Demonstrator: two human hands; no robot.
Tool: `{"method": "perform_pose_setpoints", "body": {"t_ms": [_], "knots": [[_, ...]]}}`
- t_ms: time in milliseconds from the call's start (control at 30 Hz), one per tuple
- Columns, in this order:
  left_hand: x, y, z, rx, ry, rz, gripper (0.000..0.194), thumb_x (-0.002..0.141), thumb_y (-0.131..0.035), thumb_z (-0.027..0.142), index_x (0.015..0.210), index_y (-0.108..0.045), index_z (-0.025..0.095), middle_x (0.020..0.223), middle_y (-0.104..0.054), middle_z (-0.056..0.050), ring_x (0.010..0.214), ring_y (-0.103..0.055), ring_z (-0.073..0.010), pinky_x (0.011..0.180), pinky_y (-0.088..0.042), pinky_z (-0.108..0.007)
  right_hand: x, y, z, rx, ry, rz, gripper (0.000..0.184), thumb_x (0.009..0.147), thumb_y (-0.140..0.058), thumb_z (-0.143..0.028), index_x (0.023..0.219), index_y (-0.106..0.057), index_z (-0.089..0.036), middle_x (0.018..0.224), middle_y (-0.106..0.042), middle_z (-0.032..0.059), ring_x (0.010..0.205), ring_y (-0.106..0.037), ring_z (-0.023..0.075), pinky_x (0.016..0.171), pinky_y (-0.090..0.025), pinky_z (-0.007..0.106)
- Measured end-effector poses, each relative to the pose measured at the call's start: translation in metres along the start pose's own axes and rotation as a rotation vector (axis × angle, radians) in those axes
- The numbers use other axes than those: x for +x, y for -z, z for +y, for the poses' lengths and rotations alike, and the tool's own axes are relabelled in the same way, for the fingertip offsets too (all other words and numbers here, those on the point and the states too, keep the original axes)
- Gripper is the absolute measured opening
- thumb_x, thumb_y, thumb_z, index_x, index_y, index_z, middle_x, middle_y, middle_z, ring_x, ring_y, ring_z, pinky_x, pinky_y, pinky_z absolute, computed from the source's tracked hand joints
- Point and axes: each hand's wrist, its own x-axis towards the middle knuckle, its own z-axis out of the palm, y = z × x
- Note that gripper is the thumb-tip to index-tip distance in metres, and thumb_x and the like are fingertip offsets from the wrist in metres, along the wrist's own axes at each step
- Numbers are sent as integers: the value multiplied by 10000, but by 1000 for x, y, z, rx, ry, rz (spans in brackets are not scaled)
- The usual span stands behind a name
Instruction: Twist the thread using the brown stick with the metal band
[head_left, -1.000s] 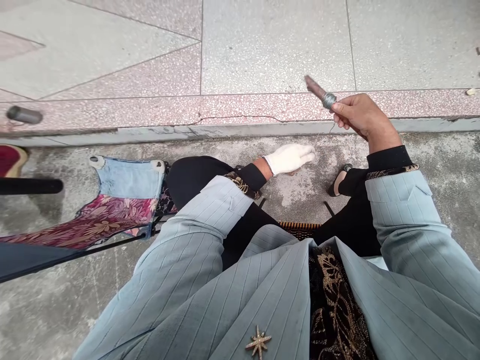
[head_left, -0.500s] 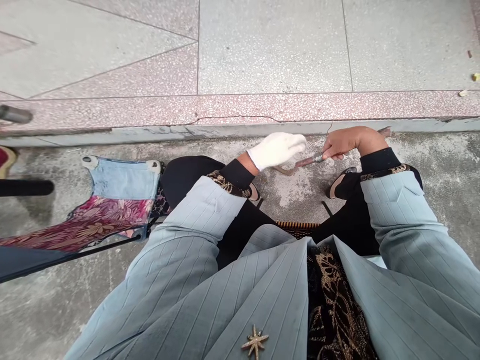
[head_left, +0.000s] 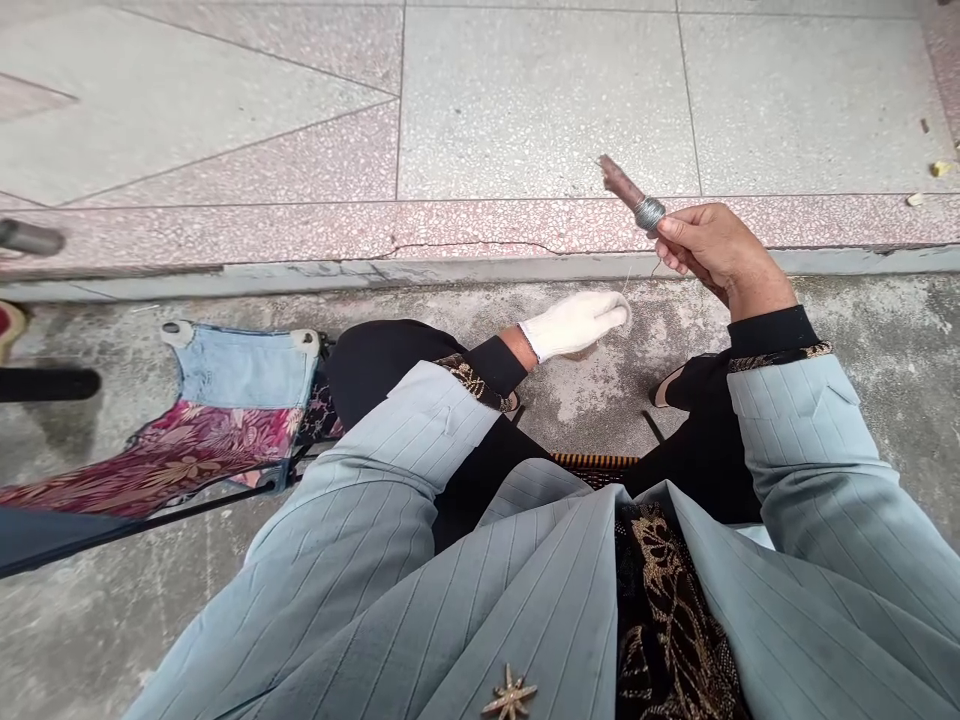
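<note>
My right hand (head_left: 712, 250) is raised over the step edge, its fingers closed round a short reddish-brown stick (head_left: 626, 190) with a band of grey thread wound on it. A thin thread runs down from the stick toward my left hand (head_left: 577, 322). That hand wears a white glove and rests low by the concrete floor between my knees, fingers pressed together; what it pinches is hidden. I sit in a pale blue pinstriped jacket and black trousers.
A folding stool with a denim and red floral fabric seat (head_left: 225, 400) stands at my left. A raised terrazzo step (head_left: 480, 225) runs across in front. A dark cylinder (head_left: 30, 238) lies on the step at far left. A woven seat edge (head_left: 596, 462) shows between my legs.
My right hand lifted the stick from beside the gloved hand back up and to the right. My left hand dropped slightly toward the floor.
</note>
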Motion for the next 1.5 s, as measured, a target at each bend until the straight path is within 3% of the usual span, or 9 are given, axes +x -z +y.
{"method": "perform_pose_setpoints", "body": {"t_ms": [167,300,500,800,900,1067,1233,1367,1500], "knots": [[-3,-3,8,267,-45,-131,397,1013,-348,414,1141,-655,196,990,-738,-69,848,-661,-215,750,-438,-302,19,3,22,-355,-134,57,490,851,-614,-662,741,-644,-184,577,-575,49,574,-557,169,588,-417,317],[-8,7,10,276,-22,-17,412,1017,-340,422,1136,-661,192,950,-735,-62,834,-659,-210,743,-431,-298,24,-1,31,-666,-233,-217,366,806,-720,-509,629,-624,-204,527,-569,60,603,-583,210,624,-418,352],[-10,28,0,-2,3,254,368,983,-395,390,991,-681,157,923,-711,-43,845,-634,-175,801,-446,-283,11,-4,28,-508,-192,-764,439,783,-692,-608,592,-628,-218,578,-614,33,552,-542,155,586,-417,316],[-6,30,-11,-91,10,328,335,967,-430,383,953,-670,149,881,-694,-37,843,-617,-159,812,-452,-281,-6,-12,-5,-232,-54,-1088,445,793,-677,-628,701,-676,-193,634,-623,-11,542,-512,93,546,-395,240],[2,23,-18,-111,31,283,352,981,-400,373,963,-661,137,924,-694,-60,828,-610,-159,787,-458,-290,-15,-2,-14,-128,15,-887,433,774,-706,-636,773,-711,-203,678,-657,-6,580,-540,104,567,-418,244],[6,4,-11,-27,78,47,404,999,-357,423,1014,-653,149,921,-692,-66,785,-601,-175,743,-446,-302,-15,8,-6,19,55,-172,512,829,-629,-705,799,-689,-197,653,-639,34,597,-559,134,567,-432,274],[1,-2,3,54,-21,-147,355,978,-380,387,1042,-663,181,956,-704,-44,838,-618,-184,757,-425,-287,7,-5,11,-346,-127,5,461,869,-647,-602,765,-683,-155,599,-603,49,582,-571,152,613,-433,303],[-2,7,1,108,0,-63,364,977,-385,389,1037,-672,174,897,-690,-45,784,-604,-181,720,-414,-292,12,-10,15,-685,-275,-444,356,850,-699,-448,649,-671,-156,576,-610,57,590,-577,168,643,-424,325],[-1,15,-7,-48,1,62,346,975,-405,365,1000,-668,141,887,-690,-46,802,-610,-163,755,-447,-292,1,-4,7,-407,-139,-975,370,815,-711,-530,695,-696,-180,618,-632,18,573,-546,127,605,-418,280]]}}
